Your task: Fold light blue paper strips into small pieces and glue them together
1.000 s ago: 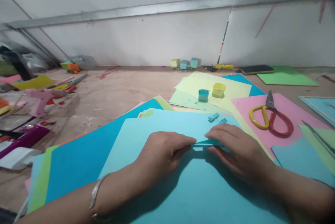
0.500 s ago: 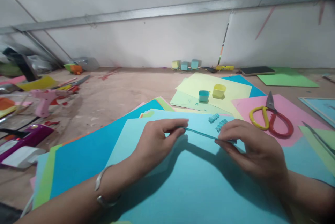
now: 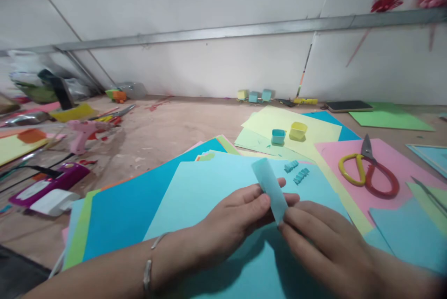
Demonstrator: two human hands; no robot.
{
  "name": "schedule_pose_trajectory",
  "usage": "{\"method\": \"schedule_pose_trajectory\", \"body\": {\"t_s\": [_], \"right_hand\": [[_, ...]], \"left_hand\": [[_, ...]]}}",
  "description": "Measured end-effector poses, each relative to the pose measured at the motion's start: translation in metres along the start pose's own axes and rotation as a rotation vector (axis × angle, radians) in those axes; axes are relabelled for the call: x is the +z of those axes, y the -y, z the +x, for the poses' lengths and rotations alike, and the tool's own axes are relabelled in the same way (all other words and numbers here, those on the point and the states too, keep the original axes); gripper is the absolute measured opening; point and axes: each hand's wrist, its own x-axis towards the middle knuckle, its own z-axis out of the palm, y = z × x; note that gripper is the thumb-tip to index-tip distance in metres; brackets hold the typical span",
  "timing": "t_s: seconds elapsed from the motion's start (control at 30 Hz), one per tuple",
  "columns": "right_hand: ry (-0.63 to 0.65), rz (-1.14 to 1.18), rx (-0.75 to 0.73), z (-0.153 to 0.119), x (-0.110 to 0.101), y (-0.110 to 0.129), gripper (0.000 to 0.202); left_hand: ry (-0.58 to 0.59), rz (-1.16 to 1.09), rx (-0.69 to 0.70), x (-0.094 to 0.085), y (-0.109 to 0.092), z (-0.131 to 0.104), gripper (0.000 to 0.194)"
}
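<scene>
A light blue paper strip [image 3: 267, 179] slants between my two hands, its broad face towards me. My left hand [image 3: 240, 208] grips its middle, thumb on the face and fingers behind. My right hand [image 3: 324, 238] pinches the lower end between thumb and fingers. Below lies a light blue paper sheet [image 3: 195, 192] on top of a stack, darkened by the shadow of my hands. Two small pleated blue paper pieces, a rear one [image 3: 291, 166] and a front one [image 3: 301, 176], rest on that sheet just beyond my right hand.
Scissors [image 3: 368, 168] with one yellow and one red handle lie on pink paper at right. Small open boxes, blue [image 3: 278, 136] and yellow [image 3: 298, 130], stand behind the stack. A pink glue gun [image 3: 82, 135], purple power strip [image 3: 52, 185] and white adapter [image 3: 56, 202] are at left.
The strip was seen edge-on, stretched nearly level between my hands. It has turned broad face to me and tilted steeply, and my hands have come together. The camera view has shifted slightly.
</scene>
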Motion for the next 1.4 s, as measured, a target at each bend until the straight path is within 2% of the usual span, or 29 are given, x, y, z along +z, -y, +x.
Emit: {"method": "schedule_pose_trajectory", "body": {"t_s": [0.13, 0.2, 0.27, 0.33, 0.4, 0.47, 0.57, 0.63, 0.77, 0.9, 1.0, 1.1, 1.27, 1.4], "right_hand": [[0.063, 0.255, 0.094, 0.005, 0.008, 0.005, 0.019], [0.036, 0.391, 0.183, 0.004, 0.009, 0.003, 0.021], [-0.041, 0.476, 0.356, 0.003, 0.008, -0.001, 0.021], [-0.069, 0.541, 0.62, 0.003, 0.004, -0.006, 0.017], [-0.029, 0.643, 0.848, 0.005, 0.0, -0.011, 0.018], [0.056, 0.797, 0.948, 0.01, -0.003, -0.015, 0.023], [0.123, 0.896, 0.974, 0.016, -0.005, -0.014, 0.023], [0.105, 0.873, 0.996, 0.019, -0.006, -0.012, 0.021], [0.074, 0.849, 1.049, 0.02, -0.008, -0.007, 0.022], [0.078, 0.863, 1.116, 0.019, -0.007, -0.004, 0.023], [0.075, 0.919, 1.18, 0.021, -0.005, -0.005, 0.023], [0.121, 0.989, 1.217, 0.023, -0.004, -0.008, 0.02], [0.164, 0.929, 1.108, 0.021, -0.004, -0.009, 0.017], [0.168, 0.912, 1.01, 0.018, -0.004, -0.009, 0.021]], "left_hand": [[-0.12, 0.263, 0.036, -0.004, -0.002, 0.007, 0.051], [-0.153, 0.362, 0.063, -0.004, -0.003, 0.009, 0.046], [-0.157, 0.498, 0.085, -0.004, -0.005, 0.008, 0.038], [-0.131, 0.638, 0.102, -0.003, -0.007, 0.006, 0.032], [-0.086, 0.749, 0.106, 0.0, -0.009, 0.003, 0.031], [-0.029, 0.862, 0.118, 0.004, -0.012, 0.0, 0.03], [0.056, 1.01, 0.142, 0.011, -0.017, -0.005, 0.027], [0.065, 1.01, 0.113, 0.014, -0.018, -0.007, 0.026], [0.033, 0.803, -0.004, 0.016, -0.013, -0.007, 0.027], [0.031, 0.556, -0.119, 0.013, -0.006, -0.003, 0.042], [0.031, 0.485, -0.17, 0.013, -0.005, 0.0, 0.048], [0.011, 0.47, -0.215, 0.015, -0.007, 0.0, 0.045], [-0.024, 0.589, -0.295, 0.02, -0.01, -0.003, 0.032], [-0.008, 0.616, -0.344, 0.021, -0.011, -0.006, 0.029]]}}
